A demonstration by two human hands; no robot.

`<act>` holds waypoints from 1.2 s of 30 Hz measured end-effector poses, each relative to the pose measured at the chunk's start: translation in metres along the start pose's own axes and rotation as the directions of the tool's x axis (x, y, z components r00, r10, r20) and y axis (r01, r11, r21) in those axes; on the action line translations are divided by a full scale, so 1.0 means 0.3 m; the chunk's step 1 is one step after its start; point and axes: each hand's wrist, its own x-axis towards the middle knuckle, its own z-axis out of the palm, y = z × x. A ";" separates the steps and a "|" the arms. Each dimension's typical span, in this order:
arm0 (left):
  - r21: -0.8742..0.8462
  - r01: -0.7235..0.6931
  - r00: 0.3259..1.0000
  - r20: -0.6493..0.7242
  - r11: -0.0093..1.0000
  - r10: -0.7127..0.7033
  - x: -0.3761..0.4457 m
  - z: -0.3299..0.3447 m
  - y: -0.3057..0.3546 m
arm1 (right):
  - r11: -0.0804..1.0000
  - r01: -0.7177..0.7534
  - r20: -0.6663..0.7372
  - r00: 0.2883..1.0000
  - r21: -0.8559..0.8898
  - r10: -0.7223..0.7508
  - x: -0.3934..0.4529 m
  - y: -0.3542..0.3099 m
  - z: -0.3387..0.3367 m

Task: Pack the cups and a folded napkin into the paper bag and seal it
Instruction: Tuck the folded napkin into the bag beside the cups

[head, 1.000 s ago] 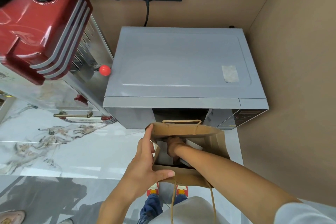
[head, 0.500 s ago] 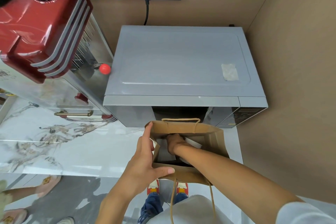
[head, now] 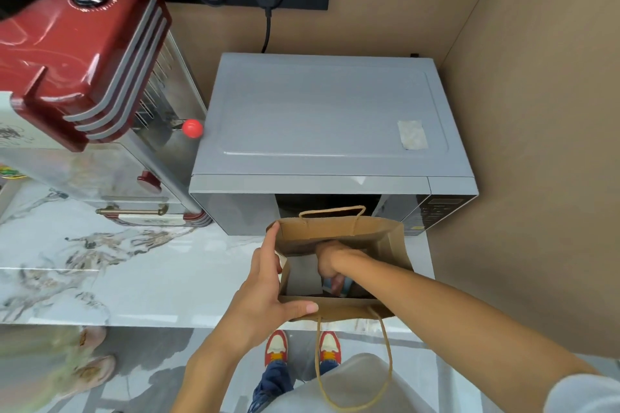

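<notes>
A brown paper bag (head: pixel 339 231) stands open on the marble counter in front of the microwave. My left hand (head: pixel 265 292) grips its left rim, thumb on the near edge and forefinger along the side. My right hand (head: pixel 330 260) reaches down into the bag, fingers curled on a blue-and-white cup (head: pixel 339 286) that is mostly hidden under them. A flat white napkin (head: pixel 302 273) lies inside the bag to the left of that hand. One twine handle (head: pixel 385 362) hangs over the counter's front edge.
A grey microwave (head: pixel 322 117) stands right behind the bag, with a brown wall (head: pixel 536 144) close on the right. A red and chrome appliance (head: pixel 84 54) fills the back left. The marble counter (head: pixel 100 261) stretches left of the bag. Another person's feet (head: pixel 94 362) blur past on the floor.
My right hand has shifted slightly inside the bag, uncovering the blue-and-white cup. My left hand keeps its hold on the rim. Someone's feet have moved along the floor at lower left.
</notes>
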 end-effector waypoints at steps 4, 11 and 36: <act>0.035 0.006 1.000 0.007 0.999 -0.006 0.008 0.003 -0.007 | 1.000 0.006 -0.033 0.999 0.001 -0.006 -0.038 0.056 -0.053; 0.012 0.002 1.000 0.005 1.000 -0.002 0.013 0.013 -0.026 | 0.955 -0.218 0.076 0.975 0.201 0.207 -0.045 0.147 -0.083; 0.038 0.009 1.000 -0.026 0.999 -0.008 0.026 0.033 -0.057 | 0.802 -0.269 0.052 0.957 0.533 0.286 -0.052 0.113 -0.050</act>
